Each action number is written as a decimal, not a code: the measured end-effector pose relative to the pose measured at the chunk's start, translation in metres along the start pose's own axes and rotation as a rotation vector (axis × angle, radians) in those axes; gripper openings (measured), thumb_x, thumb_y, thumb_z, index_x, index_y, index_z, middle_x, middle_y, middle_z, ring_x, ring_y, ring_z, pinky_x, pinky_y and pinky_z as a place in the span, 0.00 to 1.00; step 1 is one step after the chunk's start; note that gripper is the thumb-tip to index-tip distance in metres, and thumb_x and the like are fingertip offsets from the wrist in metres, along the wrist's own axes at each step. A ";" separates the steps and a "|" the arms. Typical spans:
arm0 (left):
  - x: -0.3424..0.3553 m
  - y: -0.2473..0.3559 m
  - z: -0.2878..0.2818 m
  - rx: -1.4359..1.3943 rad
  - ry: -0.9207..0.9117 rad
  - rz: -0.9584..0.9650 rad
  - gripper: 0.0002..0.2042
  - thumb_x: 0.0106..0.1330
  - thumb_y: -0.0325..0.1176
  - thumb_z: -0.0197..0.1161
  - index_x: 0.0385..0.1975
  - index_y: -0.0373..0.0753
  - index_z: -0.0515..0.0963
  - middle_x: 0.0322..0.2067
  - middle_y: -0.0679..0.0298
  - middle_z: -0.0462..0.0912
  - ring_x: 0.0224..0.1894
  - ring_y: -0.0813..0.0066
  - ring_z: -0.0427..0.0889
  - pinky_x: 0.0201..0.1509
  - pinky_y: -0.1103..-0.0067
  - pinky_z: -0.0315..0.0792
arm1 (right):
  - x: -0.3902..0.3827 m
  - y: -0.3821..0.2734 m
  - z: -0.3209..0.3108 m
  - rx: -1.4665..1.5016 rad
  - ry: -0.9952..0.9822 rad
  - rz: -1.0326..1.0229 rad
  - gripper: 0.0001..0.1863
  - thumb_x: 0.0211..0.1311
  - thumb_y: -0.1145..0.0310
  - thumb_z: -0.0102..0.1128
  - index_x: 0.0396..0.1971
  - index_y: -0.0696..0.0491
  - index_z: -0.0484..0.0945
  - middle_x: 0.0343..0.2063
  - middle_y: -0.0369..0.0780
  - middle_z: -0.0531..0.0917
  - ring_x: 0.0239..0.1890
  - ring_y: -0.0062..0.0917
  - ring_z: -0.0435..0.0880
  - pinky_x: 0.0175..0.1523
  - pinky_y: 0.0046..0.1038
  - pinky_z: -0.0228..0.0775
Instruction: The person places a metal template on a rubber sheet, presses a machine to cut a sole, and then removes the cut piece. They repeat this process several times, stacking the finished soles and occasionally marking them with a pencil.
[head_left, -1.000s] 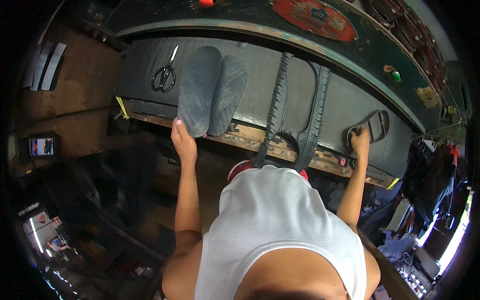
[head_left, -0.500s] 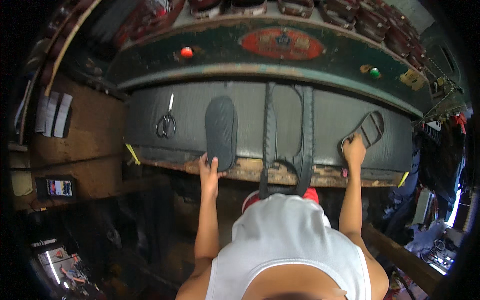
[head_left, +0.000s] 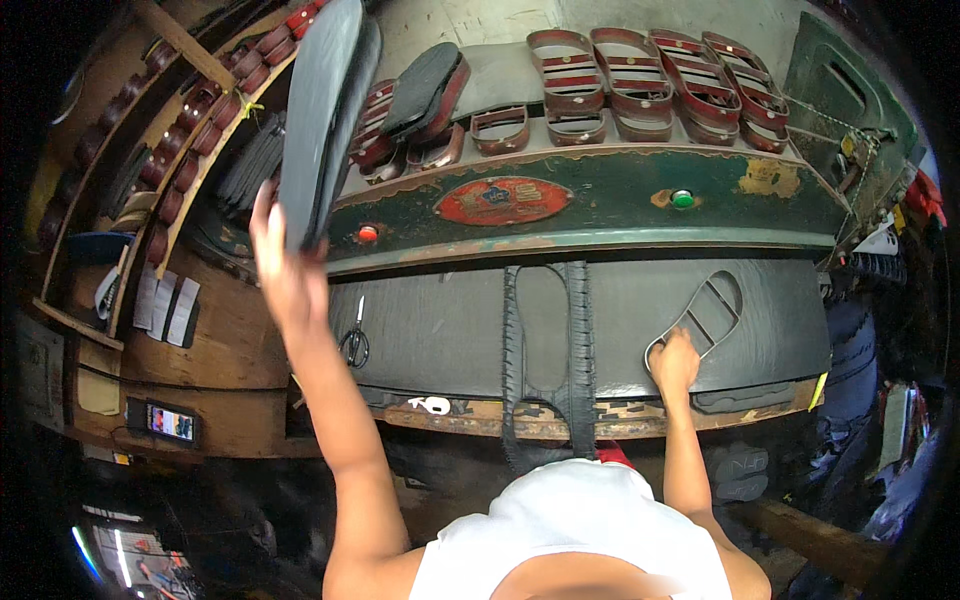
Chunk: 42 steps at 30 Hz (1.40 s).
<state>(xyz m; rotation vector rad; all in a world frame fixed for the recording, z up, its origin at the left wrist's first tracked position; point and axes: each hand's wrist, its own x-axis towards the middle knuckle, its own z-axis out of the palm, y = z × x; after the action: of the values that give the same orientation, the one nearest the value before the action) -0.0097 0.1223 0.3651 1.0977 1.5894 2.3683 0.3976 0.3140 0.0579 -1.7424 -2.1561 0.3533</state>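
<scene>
My left hand (head_left: 292,290) is raised at the far left, closed around the lower end of black soles (head_left: 322,120). They stand nearly upright, and layered edges show; the fingers are slightly blurred. Down on the dark flat sheet (head_left: 440,325), my right hand (head_left: 677,360) grips the near end of a sole-shaped metal cutting die (head_left: 741,310), an outline frame with crossbars. Between the hands lies a treaded rubber strip (head_left: 580,340) with a sole-shaped opening, hanging over the near edge. Scissors (head_left: 354,347) rest at the sheet's left.
Behind the sheet runs a green machine beam (head_left: 620,215) with a red button (head_left: 368,233) and a green button (head_left: 682,199). Reddish dies (head_left: 572,90) stand in rows on top, beside black soles (head_left: 420,90). A phone (head_left: 170,422) lies at left; a small white object (head_left: 430,405) sits on the front edge.
My left hand has swung up and away to the far left, taking the black sole off the sheet. My right hand stays on the die. The view has tilted toward the far side.
</scene>
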 end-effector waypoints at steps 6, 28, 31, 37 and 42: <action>0.156 -0.109 0.064 0.219 -0.011 -0.397 0.18 0.72 0.40 0.62 0.53 0.34 0.74 0.43 0.60 0.80 0.35 0.72 0.81 0.30 0.76 0.80 | -0.001 0.002 -0.007 0.082 -0.032 -0.001 0.12 0.53 0.71 0.60 0.37 0.61 0.79 0.39 0.53 0.80 0.40 0.51 0.84 0.46 0.48 0.78; 0.137 -0.075 0.105 1.611 -0.491 0.521 0.23 0.63 0.38 0.66 0.58 0.42 0.74 0.45 0.46 0.85 0.46 0.44 0.85 0.50 0.59 0.79 | -0.001 0.011 0.000 0.143 -0.002 -0.044 0.11 0.53 0.71 0.63 0.36 0.60 0.78 0.39 0.50 0.79 0.40 0.47 0.84 0.44 0.43 0.79; 0.130 -0.050 0.091 1.471 -0.331 0.612 0.19 0.64 0.37 0.65 0.55 0.43 0.77 0.43 0.46 0.85 0.47 0.46 0.85 0.49 0.60 0.78 | 0.000 0.011 0.002 0.152 0.008 -0.047 0.11 0.53 0.71 0.62 0.36 0.60 0.78 0.39 0.50 0.80 0.39 0.46 0.85 0.44 0.43 0.79; 0.026 -0.003 0.057 0.419 -0.094 0.070 0.19 0.73 0.36 0.62 0.59 0.34 0.73 0.49 0.61 0.81 0.43 0.71 0.84 0.37 0.70 0.86 | 0.001 0.014 0.007 0.088 -0.013 -0.079 0.14 0.54 0.69 0.63 0.38 0.61 0.79 0.40 0.50 0.80 0.39 0.46 0.85 0.43 0.43 0.80; -0.115 -0.013 0.045 -0.216 -0.216 -0.295 0.24 0.77 0.47 0.53 0.62 0.35 0.69 0.52 0.54 0.81 0.47 0.63 0.85 0.34 0.66 0.86 | -0.012 0.007 -0.027 0.220 -0.093 -0.160 0.31 0.57 0.53 0.69 0.53 0.61 0.74 0.49 0.55 0.77 0.51 0.50 0.80 0.57 0.46 0.73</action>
<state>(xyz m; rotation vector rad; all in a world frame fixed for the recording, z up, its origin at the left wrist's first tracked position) 0.0981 0.1128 0.3045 0.9616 1.2878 2.0911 0.4171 0.3034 0.0789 -1.4507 -2.2078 0.6139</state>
